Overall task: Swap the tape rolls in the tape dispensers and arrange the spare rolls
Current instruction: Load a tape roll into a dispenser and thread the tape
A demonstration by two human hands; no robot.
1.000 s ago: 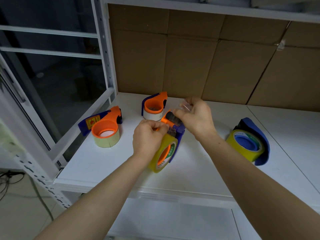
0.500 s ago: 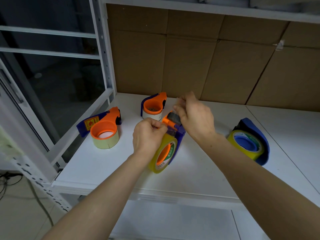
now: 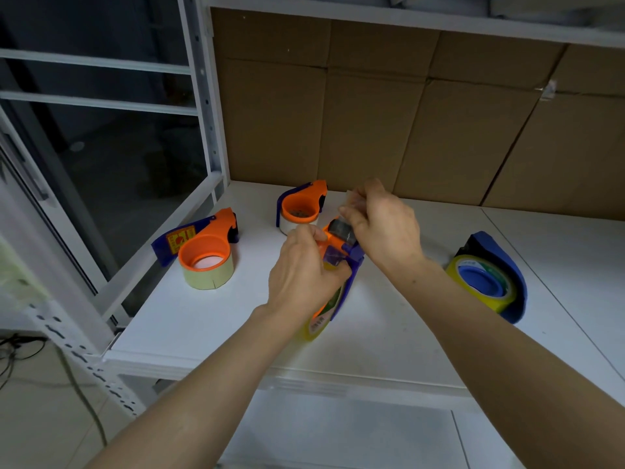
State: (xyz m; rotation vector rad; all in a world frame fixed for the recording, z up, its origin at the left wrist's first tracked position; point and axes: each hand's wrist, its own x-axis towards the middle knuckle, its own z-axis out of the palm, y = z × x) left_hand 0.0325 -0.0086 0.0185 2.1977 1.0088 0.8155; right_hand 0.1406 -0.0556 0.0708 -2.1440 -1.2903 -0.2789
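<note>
Four tape dispensers are showing on the white shelf point(image 3: 209, 319), and both hands are working on the middle one.
The left hand point(image 3: 301, 282) is holding the middle dispenser point(image 3: 351, 265), with its grip curling round the orange-and-blue body. The yellow roll point(image 3: 316, 328) is hanging at the lower end, over the shelf front. The right hand point(image 3: 385, 228) is pinching the clear tape end point(image 3: 353, 198) just above the cutter head, with its grip narrowing on the strip. The left dispenser point(image 3: 206, 248) is lying flat with a pale roll point(image 3: 209, 279), well apart from the hands. The rear dispenser point(image 3: 304, 201) is carrying a white roll point(image 3: 291, 226), just beyond the left hand. The blue dispenser point(image 3: 507, 265) is lying on the right with a second yellow roll point(image 3: 504, 301). Cardboard panels point(image 3: 372, 113) are lining the back.
</note>
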